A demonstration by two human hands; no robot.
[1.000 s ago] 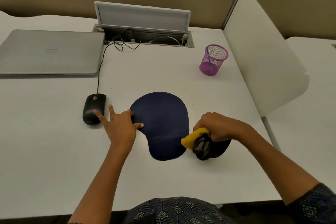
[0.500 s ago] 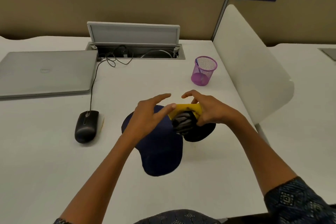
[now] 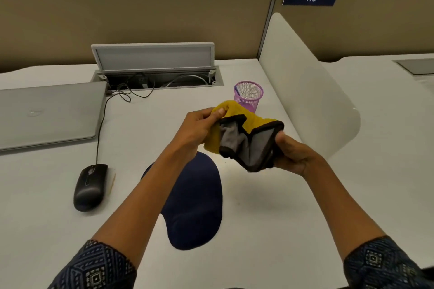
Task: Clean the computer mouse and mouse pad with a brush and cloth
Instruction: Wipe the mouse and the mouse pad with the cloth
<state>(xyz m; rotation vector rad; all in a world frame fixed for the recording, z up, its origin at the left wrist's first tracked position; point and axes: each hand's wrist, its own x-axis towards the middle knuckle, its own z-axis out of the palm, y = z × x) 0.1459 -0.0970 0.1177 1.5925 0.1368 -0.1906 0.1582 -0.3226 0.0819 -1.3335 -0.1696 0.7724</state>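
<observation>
While both hands hold it up at the centre of the frame, above the worktop [image 3: 270, 218], the cloth [image 3: 244, 134] hangs crumpled between them. The left hand [image 3: 199, 126] pinches its yellow edge with curled fingers and thumb; the right hand [image 3: 293, 155] grips the other end, fingers curled round the fabric. The cloth is yellow on one face, grey on the other, with a dark brown bound edge, and is bunched into folds.

The step in hand looks like opening or refolding the cloth. To do it well, I judge the hands should draw apart to flatten the folds, then turn a clean face outward before wiping.

Below the hands, at lower centre, the dark blue pad [image 3: 195, 206] lies flat on the worktop, partly hidden by the left forearm. The black wired mouse [image 3: 90, 186] sits at left, apart from the pad. No brush is clearly visible.
</observation>
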